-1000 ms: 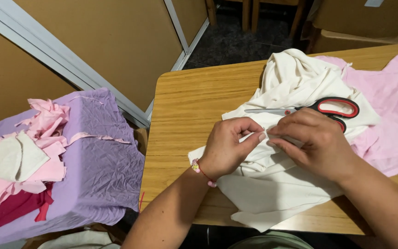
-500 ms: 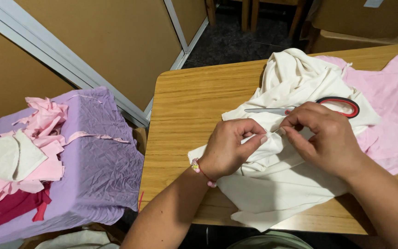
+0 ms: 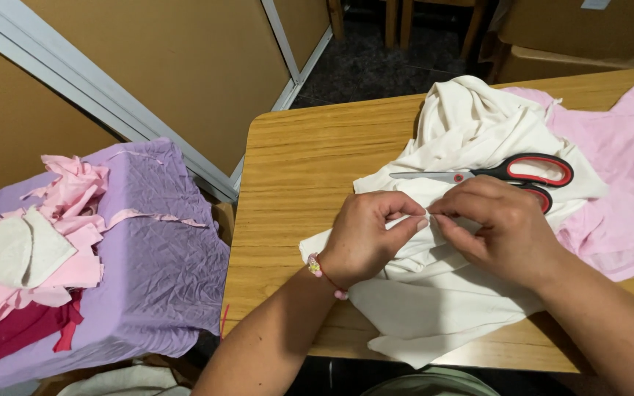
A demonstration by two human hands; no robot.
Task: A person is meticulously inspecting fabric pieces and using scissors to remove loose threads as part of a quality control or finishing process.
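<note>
Nearest: both forearms enter from the bottom edge. A bead bracelet sits on the left wrist.

Left hand: grip narrow, thumb and fingers pinched on a fold of the white cloth. Right hand: grip likewise pinched on the same fold, fingertips touching those of the left hand. The two pinches meet at one spot on the cloth, just in front of the scissors.

White cloth: lies crumpled on the bench, near its front edge, one corner hanging slightly over. It runs under both hands and bunches up behind them.

Scissors: red and black handles, blades closed and pointing left, resting on top of the white cloth just beyond the right hand. No hand touches them.

Pink cloth: flat on the bench to the right, touching the white cloth.

Left, off the bench: a purple cover carrying a heap of pink scraps, one white piece and some dark red ones.

Far: brown wall panels, dark floor.
</note>
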